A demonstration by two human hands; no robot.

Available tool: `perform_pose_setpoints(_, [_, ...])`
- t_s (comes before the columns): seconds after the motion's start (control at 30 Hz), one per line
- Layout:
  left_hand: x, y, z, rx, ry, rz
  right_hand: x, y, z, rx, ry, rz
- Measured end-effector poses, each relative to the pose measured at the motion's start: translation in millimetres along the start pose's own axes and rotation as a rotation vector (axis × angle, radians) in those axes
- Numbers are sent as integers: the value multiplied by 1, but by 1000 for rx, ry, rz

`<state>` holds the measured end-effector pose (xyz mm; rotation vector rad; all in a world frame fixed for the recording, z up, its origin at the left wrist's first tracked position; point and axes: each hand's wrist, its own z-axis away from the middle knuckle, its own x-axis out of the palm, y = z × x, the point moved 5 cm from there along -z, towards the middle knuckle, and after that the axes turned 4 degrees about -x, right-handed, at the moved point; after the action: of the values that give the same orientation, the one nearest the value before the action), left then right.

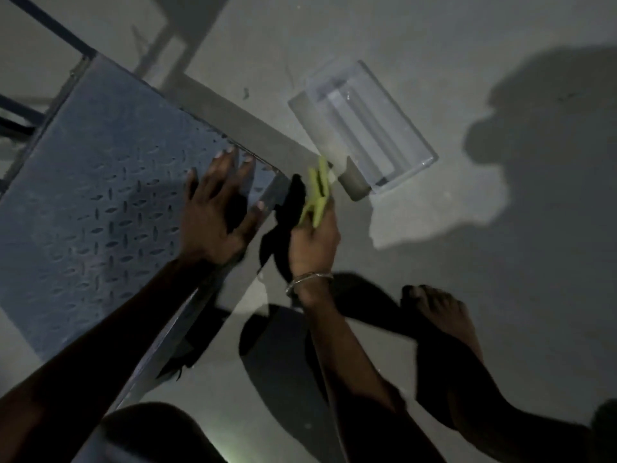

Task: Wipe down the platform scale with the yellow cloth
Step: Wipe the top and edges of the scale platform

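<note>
The left hand (217, 212) lies flat and wide open on the platform scale (110, 182), near its corner. The right hand (314, 238) holds the yellow cloth (317, 195) folded, off the plate, just beside that corner. The light is poor, so dirt may be missed. A clear container (367, 128) stands on the floor near this corner; I think a wide stroke could knock it.

Dim, grainy view; hard light from behind me throws my dark shadows across the floor (434, 45); edges look soft.
</note>
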<state>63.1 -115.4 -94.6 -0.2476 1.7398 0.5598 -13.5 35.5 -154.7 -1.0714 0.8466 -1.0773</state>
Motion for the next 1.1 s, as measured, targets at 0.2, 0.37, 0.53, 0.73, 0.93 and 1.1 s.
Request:
perform_pose_setpoints(0.2, [0, -9, 0, -2, -32, 61, 69, 2, 35, -394, -245, 328])
perform_pose_setpoints(0.37, [-1, -11, 2, 24, -33, 125, 70, 45, 51, -45, -392, 193])
perform_pose_setpoints(0.53, [-4, -9, -1, -60, 13, 82, 35, 27, 51, 102, 123, 5])
perform_pose_setpoints(0.73, [-11, -15, 3, -144, 112, 56, 62, 6, 26, -142, -103, 95])
perform_pose_setpoints(0.93, [-20, -31, 28, -11, -108, 106, 31, 34, -9, 248, -26, -77])
perform_pose_setpoints(1.1, [-33, -61, 95, -51, -8, -61, 33, -13, 20, -32, 79, -156])
